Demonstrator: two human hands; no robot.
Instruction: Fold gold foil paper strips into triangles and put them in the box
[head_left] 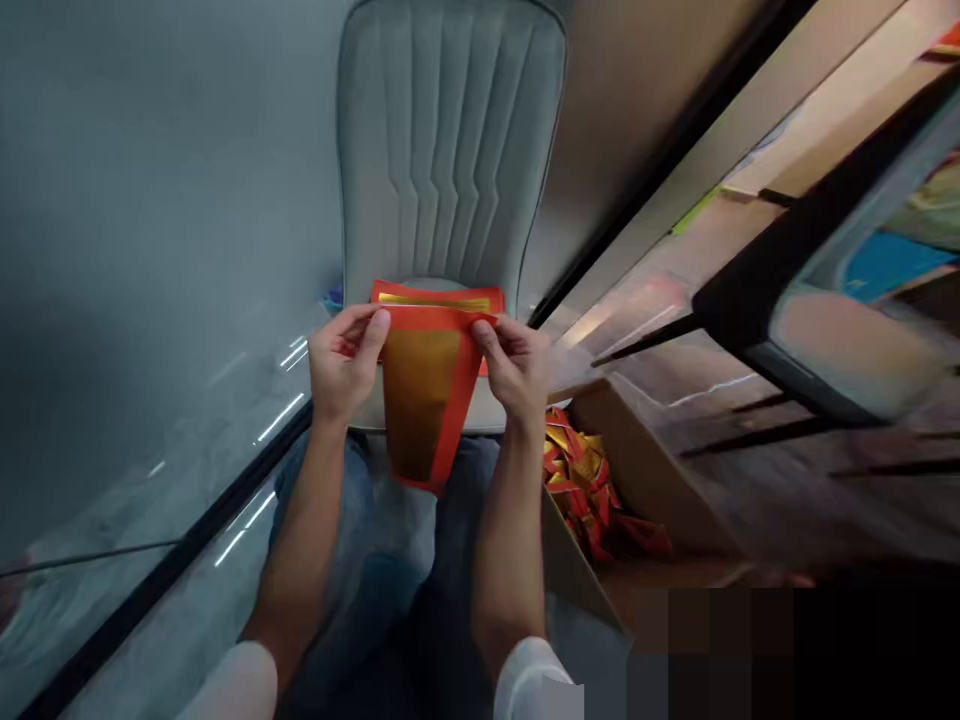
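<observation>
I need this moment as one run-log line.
left hand: pinches red-gold sheet by upper edge | right hand: same edge, other end | chair seat: similar paper | cardboard box: red-gold pieces

My left hand [345, 365] pinches the red-and-gold sheet [421, 400] at its eleven o'clock corner, my right hand [519, 365] at its one o'clock corner. Just beyond, toward twelve, I see more red-bordered paper [435, 297] and a grey chair [450, 120]; at four o'clock, an open cardboard box [652, 470] holds jumbled red-and-gold pieces [577, 480].
</observation>
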